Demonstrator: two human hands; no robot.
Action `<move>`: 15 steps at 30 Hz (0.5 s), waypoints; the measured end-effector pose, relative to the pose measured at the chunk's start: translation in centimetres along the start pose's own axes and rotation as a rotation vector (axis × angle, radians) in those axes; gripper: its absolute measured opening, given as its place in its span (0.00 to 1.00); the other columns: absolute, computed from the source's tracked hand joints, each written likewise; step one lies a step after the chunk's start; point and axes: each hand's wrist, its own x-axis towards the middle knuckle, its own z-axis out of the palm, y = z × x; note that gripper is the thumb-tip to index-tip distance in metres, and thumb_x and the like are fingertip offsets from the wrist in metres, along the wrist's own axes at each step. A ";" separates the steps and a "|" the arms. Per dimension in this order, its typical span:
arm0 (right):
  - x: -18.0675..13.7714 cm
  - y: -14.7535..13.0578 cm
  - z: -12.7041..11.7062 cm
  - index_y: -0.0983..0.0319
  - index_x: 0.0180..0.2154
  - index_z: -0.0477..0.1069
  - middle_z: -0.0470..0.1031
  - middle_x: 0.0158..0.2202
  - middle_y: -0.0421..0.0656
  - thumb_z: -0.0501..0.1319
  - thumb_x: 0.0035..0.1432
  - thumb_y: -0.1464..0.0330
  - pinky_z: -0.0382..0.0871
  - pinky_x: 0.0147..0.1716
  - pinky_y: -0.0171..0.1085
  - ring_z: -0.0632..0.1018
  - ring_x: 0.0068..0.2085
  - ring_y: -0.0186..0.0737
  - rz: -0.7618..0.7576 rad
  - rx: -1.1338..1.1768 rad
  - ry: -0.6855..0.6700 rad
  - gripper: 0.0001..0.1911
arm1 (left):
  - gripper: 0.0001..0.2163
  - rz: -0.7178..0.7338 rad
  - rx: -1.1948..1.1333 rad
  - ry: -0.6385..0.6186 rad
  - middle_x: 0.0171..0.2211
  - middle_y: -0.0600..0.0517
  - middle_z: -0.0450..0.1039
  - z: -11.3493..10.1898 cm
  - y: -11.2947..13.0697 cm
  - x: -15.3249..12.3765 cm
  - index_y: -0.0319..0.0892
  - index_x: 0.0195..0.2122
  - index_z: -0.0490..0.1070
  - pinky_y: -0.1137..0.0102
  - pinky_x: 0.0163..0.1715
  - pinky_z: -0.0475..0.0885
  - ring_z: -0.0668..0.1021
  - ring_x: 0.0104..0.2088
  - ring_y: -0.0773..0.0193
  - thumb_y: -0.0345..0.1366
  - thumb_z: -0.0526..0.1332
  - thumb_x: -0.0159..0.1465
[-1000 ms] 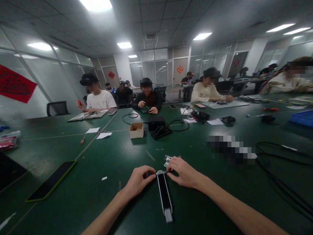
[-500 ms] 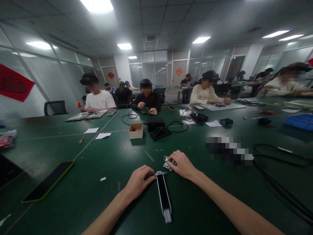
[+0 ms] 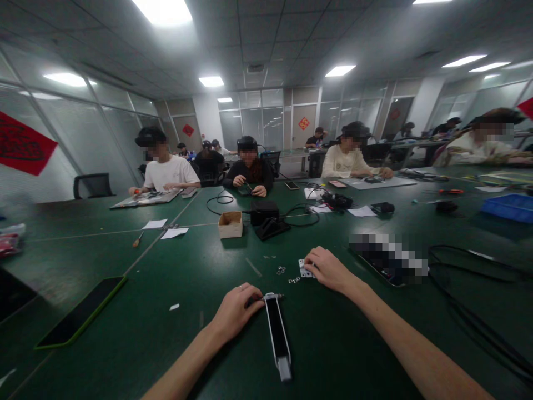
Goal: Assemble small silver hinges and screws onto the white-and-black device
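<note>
Your green table [image 3: 187, 261] fills the lower half of the view, its near edge out of frame. Across it sit co-workers, heads blurred out; one at far right is cut off by the frame edge. Your own forearms run in from the bottom, cropped below the elbows. On your right, a long dark object [image 3: 391, 272] is mostly covered by pixelation, so its shape is hard to make out. On your left lies a green-edged phone [image 3: 81, 311], and beyond it a dark panel [image 3: 14, 294] cut off by the frame.

Between your arms, the white-rimmed bar [image 3: 278, 328] lies lengthwise on the table. Your left hand [image 3: 237, 305] has thumb and fingers pinched on the left end of the rod [image 3: 278, 296] across its far end, hiding that tip. Your right hand [image 3: 327, 269] covers much of a white perforated plate [image 3: 303, 269]; the fingertips touch it, but whether they grip or only press, you cannot tell from here. Small metal rings [image 3: 294, 280] lie just left of the plate, perhaps nuts or washers.

Compared with a second ago, your right hand has left the rod, the plate has slid rightward, and the rings lie uncovered. Your left hand has stayed put.
</note>
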 end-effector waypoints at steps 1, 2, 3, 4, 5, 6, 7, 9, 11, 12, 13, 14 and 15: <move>0.0 0.3 -0.1 0.64 0.37 0.72 0.72 0.38 0.46 0.55 0.62 0.69 0.63 0.41 0.41 0.70 0.40 0.42 0.000 -0.012 -0.028 0.09 | 0.07 -0.003 0.000 -0.003 0.36 0.52 0.72 0.0 0.0 0.0 0.42 0.39 0.72 0.71 0.33 0.66 0.72 0.34 0.64 0.37 0.58 0.63; -0.1 0.5 -0.1 0.64 0.37 0.73 0.72 0.38 0.46 0.55 0.62 0.69 0.63 0.41 0.41 0.70 0.40 0.42 0.001 -0.017 -0.048 0.09 | 0.07 -0.003 0.000 -0.005 0.36 0.52 0.71 0.0 0.0 0.0 0.42 0.39 0.72 0.71 0.33 0.66 0.72 0.34 0.63 0.37 0.58 0.63; -0.1 0.6 -0.2 0.64 0.37 0.73 0.72 0.37 0.46 0.55 0.62 0.70 0.63 0.41 0.41 0.70 0.40 0.42 0.000 -0.019 -0.063 0.09 | 0.07 -0.003 0.001 -0.005 0.36 0.51 0.71 0.0 0.0 0.0 0.42 0.39 0.72 0.71 0.33 0.66 0.72 0.34 0.63 0.37 0.57 0.63; -0.1 0.6 -0.2 0.64 0.36 0.73 0.72 0.37 0.46 0.54 0.61 0.70 0.63 0.41 0.41 0.70 0.40 0.42 -0.001 -0.021 -0.075 0.09 | 0.07 -0.002 0.003 -0.005 0.36 0.51 0.71 0.0 0.0 0.0 0.42 0.39 0.72 0.71 0.33 0.66 0.72 0.34 0.63 0.38 0.57 0.63; -0.1 0.5 -0.3 0.63 0.36 0.73 0.72 0.37 0.46 0.54 0.61 0.71 0.64 0.41 0.41 0.70 0.40 0.42 0.001 -0.024 -0.085 0.09 | 0.07 -0.002 0.004 -0.006 0.36 0.51 0.71 0.0 0.0 0.0 0.42 0.39 0.72 0.71 0.33 0.66 0.72 0.34 0.64 0.38 0.57 0.64; -0.1 0.4 -0.3 0.63 0.36 0.73 0.72 0.37 0.46 0.54 0.61 0.71 0.64 0.41 0.41 0.71 0.40 0.42 0.005 -0.030 -0.096 0.09 | 0.07 -0.003 0.004 -0.007 0.36 0.52 0.71 0.0 0.1 0.0 0.42 0.39 0.72 0.71 0.33 0.66 0.72 0.34 0.64 0.38 0.57 0.64; -0.1 0.2 -0.4 0.63 0.36 0.73 0.72 0.37 0.47 0.54 0.61 0.71 0.64 0.41 0.41 0.71 0.40 0.42 0.014 -0.042 -0.101 0.09 | 0.07 -0.005 0.004 -0.008 0.36 0.52 0.71 -0.1 0.1 0.0 0.42 0.39 0.72 0.71 0.33 0.66 0.72 0.34 0.64 0.37 0.57 0.64; -0.1 -0.5 -0.5 0.63 0.39 0.73 0.72 0.39 0.48 0.54 0.61 0.71 0.64 0.41 0.42 0.71 0.41 0.44 0.032 -0.075 -0.093 0.10 | 0.07 -0.005 0.004 -0.010 0.36 0.52 0.71 -0.1 0.2 0.0 0.42 0.39 0.72 0.71 0.33 0.66 0.72 0.34 0.64 0.37 0.57 0.64; -0.2 -1.5 -0.6 0.64 0.42 0.72 0.72 0.41 0.49 0.55 0.60 0.70 0.64 0.42 0.43 0.70 0.42 0.45 0.031 -0.096 -0.061 0.11 | 0.07 0.003 0.005 -0.011 0.36 0.52 0.71 -0.2 0.2 -0.1 0.42 0.39 0.72 0.71 0.33 0.66 0.72 0.34 0.64 0.37 0.57 0.64; -0.2 -2.1 -0.6 0.64 0.44 0.72 0.72 0.42 0.49 0.56 0.60 0.69 0.64 0.42 0.43 0.70 0.43 0.45 0.017 -0.094 -0.047 0.12 | 0.08 0.008 0.006 -0.011 0.35 0.52 0.71 -0.2 0.2 -0.1 0.42 0.39 0.72 0.71 0.33 0.66 0.72 0.33 0.64 0.38 0.57 0.64; -0.3 -2.7 -0.6 0.63 0.45 0.71 0.71 0.43 0.49 0.56 0.60 0.68 0.64 0.42 0.43 0.70 0.43 0.45 -0.004 -0.085 -0.043 0.12 | 0.08 0.012 0.006 -0.012 0.35 0.52 0.71 -0.2 0.3 -0.1 0.42 0.39 0.72 0.71 0.33 0.66 0.72 0.33 0.64 0.38 0.56 0.64; -0.3 -3.3 -0.4 0.63 0.45 0.71 0.71 0.43 0.48 0.56 0.60 0.68 0.64 0.42 0.42 0.70 0.43 0.44 -0.031 -0.075 -0.049 0.12 | 0.08 0.014 0.008 -0.013 0.35 0.51 0.71 -0.2 0.3 -0.1 0.42 0.39 0.72 0.71 0.33 0.66 0.71 0.33 0.64 0.38 0.56 0.64; -0.4 -3.9 -0.3 0.62 0.44 0.72 0.71 0.43 0.47 0.56 0.60 0.68 0.64 0.41 0.42 0.70 0.43 0.44 -0.058 -0.069 -0.063 0.12 | 0.08 0.016 0.011 -0.010 0.35 0.51 0.71 -0.2 0.3 -0.1 0.42 0.39 0.72 0.71 0.33 0.66 0.71 0.33 0.64 0.39 0.56 0.64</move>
